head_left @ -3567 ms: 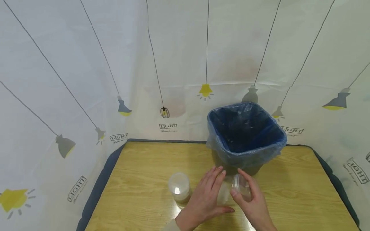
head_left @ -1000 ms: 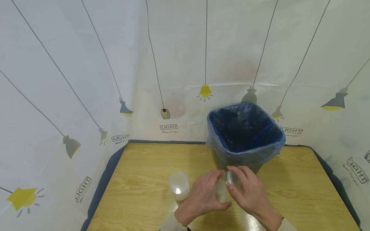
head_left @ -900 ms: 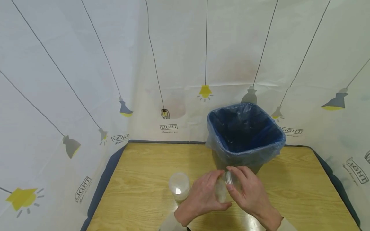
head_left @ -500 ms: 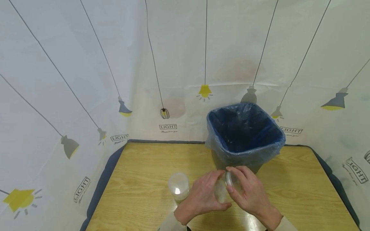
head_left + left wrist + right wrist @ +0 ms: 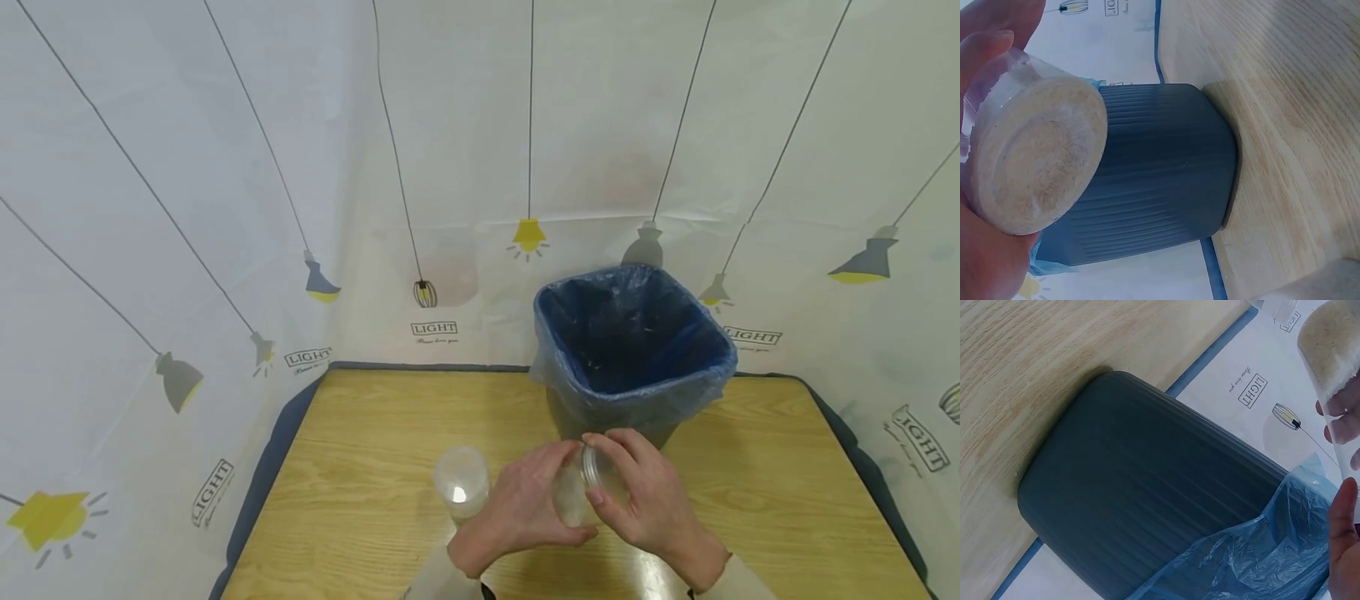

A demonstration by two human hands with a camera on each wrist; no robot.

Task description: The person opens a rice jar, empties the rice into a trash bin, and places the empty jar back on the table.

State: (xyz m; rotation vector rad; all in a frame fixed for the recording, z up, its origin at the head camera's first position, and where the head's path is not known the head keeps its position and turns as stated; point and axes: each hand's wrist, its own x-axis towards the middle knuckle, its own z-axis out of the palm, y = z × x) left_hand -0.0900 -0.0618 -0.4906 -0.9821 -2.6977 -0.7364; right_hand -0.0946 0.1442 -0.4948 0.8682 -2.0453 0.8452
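My left hand (image 5: 528, 504) curls round the body of a clear jar (image 5: 1041, 150), its flat bottom turned toward the left wrist camera. Pale, grainy contents lie inside, also visible in the right wrist view. At the jar's other end, my right hand (image 5: 645, 496) grips the clear lid (image 5: 592, 467), with thumb and fingers on either side of its ridged edge. The jar is tilted on its side, close in front of the bin. Just left of my left hand, a second clear jar (image 5: 461, 479) stands upright on the table, partly hidden by that hand.
A dark ribbed bin (image 5: 1129, 475) with a blue plastic liner (image 5: 637, 400) stands right behind the hands. The wooden table (image 5: 390, 417) ends at a dark edge against a white sheet (image 5: 465, 167) printed with lamps, which also rises at both sides.
Since the earliest frame, my left hand's spread fingers have closed round the jar and my right hand has turned over the lid end. Over the last second, both hands hold nearly still.
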